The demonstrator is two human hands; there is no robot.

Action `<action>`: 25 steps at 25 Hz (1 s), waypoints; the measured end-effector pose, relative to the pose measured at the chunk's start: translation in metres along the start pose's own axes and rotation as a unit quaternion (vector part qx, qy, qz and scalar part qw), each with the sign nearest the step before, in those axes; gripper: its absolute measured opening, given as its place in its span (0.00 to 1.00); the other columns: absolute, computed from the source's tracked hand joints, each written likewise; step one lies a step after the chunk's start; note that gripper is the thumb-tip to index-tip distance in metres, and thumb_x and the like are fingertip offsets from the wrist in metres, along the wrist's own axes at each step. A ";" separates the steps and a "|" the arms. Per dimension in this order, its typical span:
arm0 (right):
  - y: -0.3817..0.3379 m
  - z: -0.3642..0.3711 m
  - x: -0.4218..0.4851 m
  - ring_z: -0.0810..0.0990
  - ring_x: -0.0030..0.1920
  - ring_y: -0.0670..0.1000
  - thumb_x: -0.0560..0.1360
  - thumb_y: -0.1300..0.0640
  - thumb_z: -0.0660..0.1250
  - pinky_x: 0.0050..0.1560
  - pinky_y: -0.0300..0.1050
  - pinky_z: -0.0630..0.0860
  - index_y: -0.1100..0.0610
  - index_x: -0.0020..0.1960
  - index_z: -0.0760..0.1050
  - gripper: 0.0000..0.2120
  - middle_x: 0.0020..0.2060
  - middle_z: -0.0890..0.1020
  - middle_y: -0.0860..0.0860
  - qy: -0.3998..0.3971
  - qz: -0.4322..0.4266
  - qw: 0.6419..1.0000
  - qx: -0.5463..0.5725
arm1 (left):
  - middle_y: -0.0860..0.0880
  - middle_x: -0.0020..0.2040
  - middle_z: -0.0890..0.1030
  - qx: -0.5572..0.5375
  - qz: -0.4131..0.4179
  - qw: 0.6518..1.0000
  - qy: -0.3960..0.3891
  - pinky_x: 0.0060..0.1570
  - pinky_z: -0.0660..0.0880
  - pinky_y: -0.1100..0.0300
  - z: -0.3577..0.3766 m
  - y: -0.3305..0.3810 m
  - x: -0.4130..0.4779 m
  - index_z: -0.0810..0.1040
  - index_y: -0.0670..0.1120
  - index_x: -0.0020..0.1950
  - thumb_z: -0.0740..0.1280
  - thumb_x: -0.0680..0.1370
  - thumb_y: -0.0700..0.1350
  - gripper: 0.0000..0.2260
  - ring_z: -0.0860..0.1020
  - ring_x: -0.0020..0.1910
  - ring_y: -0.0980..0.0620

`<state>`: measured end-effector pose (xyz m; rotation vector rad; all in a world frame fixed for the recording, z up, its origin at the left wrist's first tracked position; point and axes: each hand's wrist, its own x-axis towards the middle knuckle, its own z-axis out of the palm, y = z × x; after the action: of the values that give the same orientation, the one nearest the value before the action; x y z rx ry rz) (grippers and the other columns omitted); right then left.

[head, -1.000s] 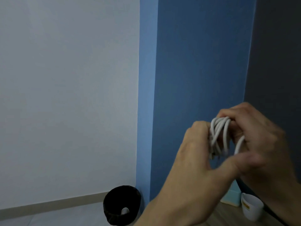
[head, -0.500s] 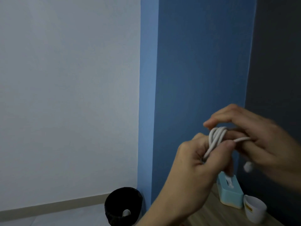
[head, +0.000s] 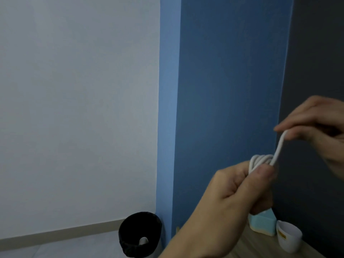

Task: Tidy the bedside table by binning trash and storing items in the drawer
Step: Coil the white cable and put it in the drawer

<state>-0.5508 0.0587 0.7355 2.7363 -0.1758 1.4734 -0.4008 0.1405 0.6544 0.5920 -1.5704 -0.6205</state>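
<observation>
Left grip [head: 232, 192] holds cable [head: 260, 159]; right grip [head: 316, 131] pinches it.

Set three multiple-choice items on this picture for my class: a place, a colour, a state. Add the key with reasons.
1. Where is the bin? A on a chair; B on the floor by the blue wall; C on a bed.
2. What colour is the cable? A white; B black; C red.
3. What does the left grip do? A hangs open; B presses the bin; C holds the coiled cable.
Key: 1 B, it stands on the floor at the wall's foot; 2 A, its strands show white; 3 C, it curls round the coil.
</observation>
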 end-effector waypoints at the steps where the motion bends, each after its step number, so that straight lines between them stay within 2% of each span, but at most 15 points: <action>1: 0.002 0.005 -0.002 0.77 0.39 0.44 0.73 0.38 0.61 0.40 0.34 0.69 0.47 0.43 0.78 0.14 0.37 0.77 0.38 0.018 0.007 1.000 0.010 | 0.58 0.27 0.65 -0.009 0.008 1.000 -0.008 0.29 0.63 0.72 -0.001 0.001 0.000 0.66 0.53 0.32 0.56 0.81 0.47 0.16 0.64 0.27 0.62; 3: 0.006 0.011 -0.005 0.77 0.38 0.42 0.73 0.39 0.60 0.39 0.30 0.69 0.45 0.44 0.78 0.13 0.37 0.77 0.38 0.015 0.030 0.999 0.026 | 0.58 0.27 0.64 -0.024 0.026 0.999 -0.010 0.28 0.62 0.73 -0.003 0.003 0.004 0.65 0.54 0.31 0.53 0.82 0.44 0.18 0.62 0.26 0.62; 5: 0.008 0.013 -0.009 0.77 0.37 0.40 0.73 0.37 0.58 0.36 0.28 0.69 0.40 0.42 0.77 0.12 0.38 0.78 0.38 -0.028 0.058 0.998 0.025 | 0.59 0.26 0.64 -0.040 0.040 0.998 -0.005 0.28 0.62 0.73 -0.009 0.003 0.007 0.64 0.56 0.31 0.52 0.82 0.44 0.19 0.61 0.25 0.63; 8: 0.011 0.011 -0.014 0.77 0.36 0.42 0.72 0.34 0.56 0.33 0.31 0.69 0.39 0.40 0.77 0.15 0.38 0.79 0.40 -0.079 0.098 0.992 0.004 | 0.59 0.26 0.64 -0.030 0.061 0.998 0.003 0.29 0.62 0.73 -0.018 0.000 0.010 0.64 0.56 0.31 0.52 0.81 0.46 0.18 0.62 0.25 0.63; 12: 0.014 0.015 -0.015 0.77 0.31 0.44 0.70 0.35 0.57 0.28 0.30 0.68 0.41 0.37 0.76 0.15 0.31 0.79 0.42 -0.055 0.136 0.989 -0.004 | 0.57 0.27 0.65 0.002 0.067 0.998 0.008 0.31 0.63 0.72 -0.019 -0.005 0.013 0.65 0.57 0.32 0.50 0.82 0.44 0.20 0.63 0.26 0.62; 15: 0.012 0.020 -0.012 0.75 0.27 0.41 0.63 0.27 0.59 0.26 0.28 0.69 0.45 0.37 0.79 0.23 0.27 0.78 0.44 -0.055 0.174 0.979 0.091 | 0.56 0.29 0.67 -0.007 0.063 0.998 0.020 0.33 0.65 0.70 -0.020 -0.006 0.015 0.67 0.54 0.33 0.51 0.81 0.49 0.17 0.66 0.29 0.61; 18: 0.013 0.016 -0.011 0.72 0.22 0.40 0.53 0.25 0.66 0.23 0.27 0.68 0.50 0.33 0.80 0.29 0.22 0.77 0.50 -0.050 0.234 0.945 0.224 | 0.55 0.31 0.69 -0.013 0.041 0.998 0.051 0.34 0.65 0.67 -0.025 -0.010 0.018 0.66 0.53 0.31 0.53 0.79 0.55 0.17 0.67 0.31 0.58; 20: 0.012 0.016 -0.010 0.70 0.20 0.42 0.51 0.27 0.71 0.21 0.26 0.66 0.53 0.31 0.78 0.28 0.21 0.75 0.52 -0.042 0.255 0.918 0.301 | 0.56 0.31 0.70 -0.035 0.012 0.997 0.068 0.35 0.65 0.66 -0.027 -0.014 0.020 0.66 0.53 0.30 0.52 0.80 0.55 0.19 0.66 0.32 0.57; 22: 0.008 0.018 -0.010 0.70 0.19 0.43 0.50 0.31 0.75 0.21 0.26 0.66 0.52 0.30 0.78 0.25 0.21 0.75 0.50 -0.027 0.252 0.895 0.367 | 0.56 0.31 0.69 -0.060 -0.006 0.996 0.071 0.35 0.64 0.65 -0.027 -0.016 0.022 0.66 0.52 0.30 0.51 0.79 0.54 0.19 0.65 0.31 0.57; 23: 0.003 0.020 -0.011 0.70 0.20 0.43 0.50 0.33 0.76 0.21 0.27 0.67 0.51 0.31 0.78 0.23 0.22 0.76 0.49 -0.022 0.237 0.896 0.376 | 0.56 0.30 0.68 -0.069 -0.010 0.995 0.069 0.35 0.64 0.65 -0.026 -0.017 0.022 0.66 0.52 0.30 0.51 0.79 0.54 0.18 0.65 0.31 0.57; 25: -0.005 0.025 -0.011 0.72 0.20 0.43 0.51 0.36 0.77 0.23 0.28 0.69 0.49 0.33 0.78 0.20 0.25 0.78 0.48 -0.008 0.193 0.919 0.345 | 0.55 0.30 0.67 -0.081 -0.018 0.994 0.065 0.34 0.64 0.66 -0.023 -0.016 0.022 0.65 0.51 0.31 0.51 0.79 0.54 0.18 0.64 0.30 0.58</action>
<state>-0.5357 0.0628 0.7124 3.4193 -0.2457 1.9115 -0.3798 0.1126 0.6610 0.5295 -1.3754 -0.7148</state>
